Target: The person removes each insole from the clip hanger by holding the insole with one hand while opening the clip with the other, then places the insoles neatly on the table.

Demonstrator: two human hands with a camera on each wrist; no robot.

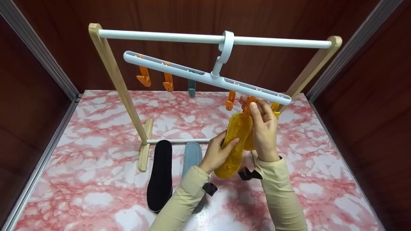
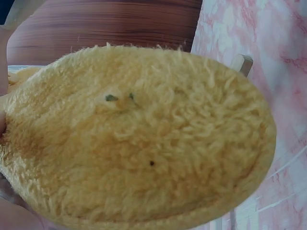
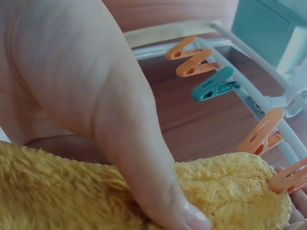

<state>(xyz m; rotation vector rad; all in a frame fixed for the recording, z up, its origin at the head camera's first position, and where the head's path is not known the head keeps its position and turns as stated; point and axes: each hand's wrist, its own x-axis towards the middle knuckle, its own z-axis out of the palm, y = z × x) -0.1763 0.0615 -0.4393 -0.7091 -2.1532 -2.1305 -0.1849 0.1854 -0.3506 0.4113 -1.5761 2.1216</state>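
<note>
A fuzzy yellow insole [image 1: 236, 144] hangs at a slant below the right half of a white clip hanger [image 1: 179, 71]. My left hand [image 1: 219, 152] grips it at mid-length, thumb across the front. My right hand [image 1: 264, 128] pinches an orange clip [image 1: 248, 107] at the insole's upper end. The right wrist view shows this orange clip [image 3: 289, 178] over the insole's edge, fingertips beside it. The insole's fuzzy face [image 2: 158, 139] fills much of the left wrist view. Partly hidden behind it is a second yellow piece [image 1: 249, 143]; a yellow clip [image 1: 275, 107] shows beyond my right hand.
The hanger hooks over a white rod [image 1: 160, 36] on a wooden-legged rack [image 1: 118, 83]. Orange clips [image 1: 168, 78] and a teal clip [image 1: 191, 88] hang from it. A black insole [image 1: 160, 176] and a grey-blue insole [image 1: 192, 155] lie on the marbled surface [image 1: 96, 179].
</note>
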